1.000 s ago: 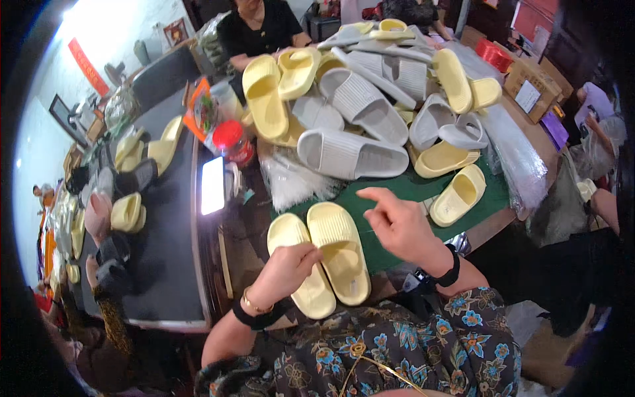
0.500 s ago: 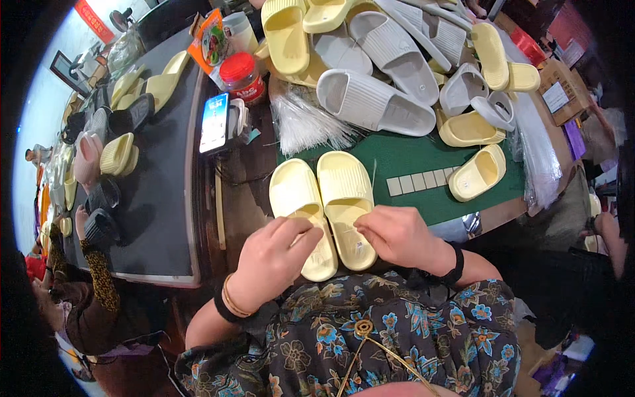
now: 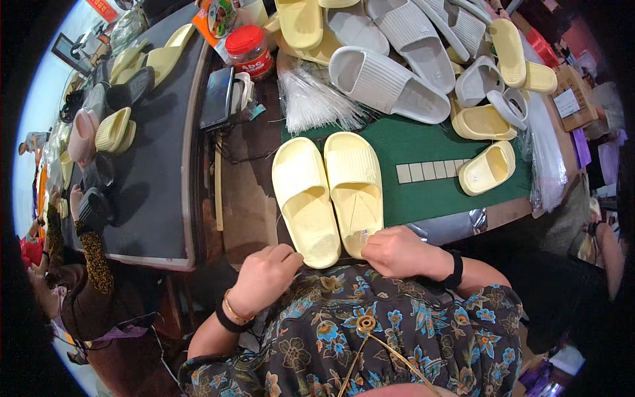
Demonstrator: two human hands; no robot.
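A pair of pale yellow slide slippers (image 3: pixel 301 175) lies side by side in front of me, toes pointing away. My left hand (image 3: pixel 270 272) is closed in a pinch at the heel of the left slipper. Pinched as well, my right hand (image 3: pixel 399 253) is at the heel of the right slipper (image 3: pixel 356 192), beside a small sticker on its footbed. Faint thin strands show over the right slipper's footbed. Whatever lies between the fingertips of either hand is too small to make out.
Grey and yellow slides (image 3: pixel 390 86) are heaped on the green mat (image 3: pixel 423 145), with a single yellow slipper (image 3: pixel 487 169) at its right. Clear plastic ties (image 3: pixel 317 99), a red-lidded jar (image 3: pixel 249 53) and a phone (image 3: pixel 217 97) are nearby. More slippers lie on the grey table (image 3: pixel 155 178) at left.
Both hands have drawn back toward me, from over the slippers' footbeds to their heel ends, leaving the footbeds more exposed. The phone's lit screen now looks dark. The whole view has shifted slightly.
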